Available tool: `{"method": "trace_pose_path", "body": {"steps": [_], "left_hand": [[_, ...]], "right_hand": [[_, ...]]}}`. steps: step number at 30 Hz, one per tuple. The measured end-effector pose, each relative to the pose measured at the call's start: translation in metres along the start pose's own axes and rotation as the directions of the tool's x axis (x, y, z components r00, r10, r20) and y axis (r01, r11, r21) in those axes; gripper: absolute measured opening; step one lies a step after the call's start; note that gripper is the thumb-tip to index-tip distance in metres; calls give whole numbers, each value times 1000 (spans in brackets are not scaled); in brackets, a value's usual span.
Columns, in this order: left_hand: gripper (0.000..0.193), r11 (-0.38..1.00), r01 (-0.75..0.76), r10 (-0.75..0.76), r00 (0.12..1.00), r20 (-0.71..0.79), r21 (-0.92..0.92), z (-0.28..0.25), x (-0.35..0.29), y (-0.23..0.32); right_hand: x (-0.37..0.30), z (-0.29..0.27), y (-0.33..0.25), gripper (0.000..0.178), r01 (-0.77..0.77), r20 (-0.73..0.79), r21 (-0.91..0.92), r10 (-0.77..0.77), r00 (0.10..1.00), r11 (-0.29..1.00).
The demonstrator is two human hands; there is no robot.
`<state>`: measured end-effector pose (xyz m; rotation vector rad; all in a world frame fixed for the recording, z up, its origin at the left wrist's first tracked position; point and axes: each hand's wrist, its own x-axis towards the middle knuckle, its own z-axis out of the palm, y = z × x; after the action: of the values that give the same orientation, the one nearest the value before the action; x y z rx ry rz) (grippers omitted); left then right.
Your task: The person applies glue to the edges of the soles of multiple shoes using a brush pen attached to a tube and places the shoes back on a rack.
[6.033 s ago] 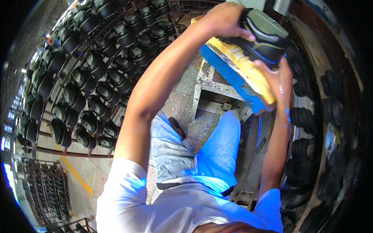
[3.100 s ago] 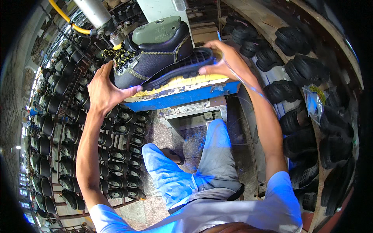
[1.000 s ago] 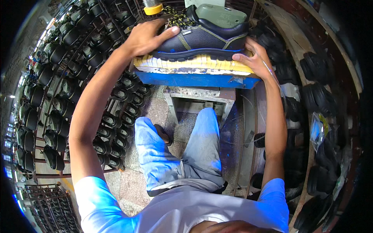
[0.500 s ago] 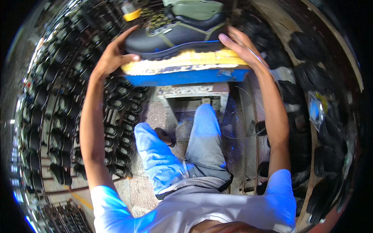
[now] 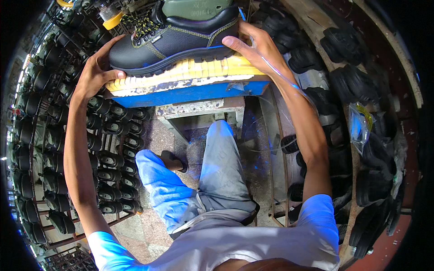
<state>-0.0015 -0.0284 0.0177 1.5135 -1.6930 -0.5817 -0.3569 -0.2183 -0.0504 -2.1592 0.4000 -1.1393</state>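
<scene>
Black lace-up shoe (image 5: 187, 44) gripped, left fingers (image 5: 114, 74) at its toe and right fingers (image 5: 234, 44) at its heel, you should steady both ends evenly on the yellow pad (image 5: 203, 69).

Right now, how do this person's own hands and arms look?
The left hand and right hand are ungloved, the forearms bare. Short, pale sleeves are tinted by blue light. A thin, pale cord lies along the right forearm.

Left hand (image 5: 90, 74): cupped, thumb (image 5: 115, 74) pointing right, fingers (image 5: 108, 46) spread upward and right
Right hand (image 5: 261, 47): cupped, thumb (image 5: 232, 43) angled up-left, fingers partly hidden
Left arm (image 5: 77, 144): bare, extended forward, elbow bowed outward
Right arm (image 5: 303, 119): extended, elbow bent
</scene>
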Motion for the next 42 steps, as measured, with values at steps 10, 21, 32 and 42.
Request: {"method": "trace_pose_path", "body": {"steps": [10,21,32,42], "left_hand": [[87,999,27,-27,1000,-8,17,-3,-15,4],[44,775,-265,586,641,-496,574,150,-102,33],[31,439,-409,817,552,-165,800,246,-100,71],[22,498,-458,828,503,-247,736,228,-105,58]], "right_hand": [[0,0,20,62,37,-211,297,28,977,954],[-244,82,110,32,-638,-244,693,942,231,336],[-103,38,-155,42,297,-108,-104,-307,946,949],[-76,61,-143,37,413,24,-188,-416,909,891]]}}
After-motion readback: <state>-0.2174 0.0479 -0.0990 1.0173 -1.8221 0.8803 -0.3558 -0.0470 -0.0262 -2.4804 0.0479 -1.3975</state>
